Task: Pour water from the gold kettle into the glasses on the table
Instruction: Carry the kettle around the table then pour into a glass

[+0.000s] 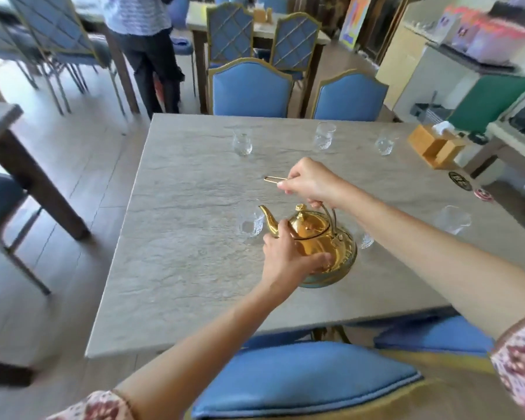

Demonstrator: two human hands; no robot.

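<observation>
The gold kettle (pixel 312 237) stands on a round gold base (pixel 343 268) near the middle of the grey table (pixel 179 253), spout pointing left. My right hand (pixel 309 184) grips the top of its wire handle. My left hand (pixel 288 256) cups the kettle's body from the near side. A clear glass (pixel 250 224) stands just left of the spout. Another glass (pixel 365 239) is partly hidden behind the kettle on the right. A further glass (pixel 452 219) stands at the right. Three glasses (pixel 242 142) (pixel 324 135) (pixel 385 143) line the far side.
A wooden napkin holder (pixel 437 147) and round coasters (pixel 460 180) sit at the table's far right corner. Blue chairs (pixel 250 89) stand on the far side and one (pixel 300 377) on the near side. A person (pixel 146 40) stands beyond the table at the left.
</observation>
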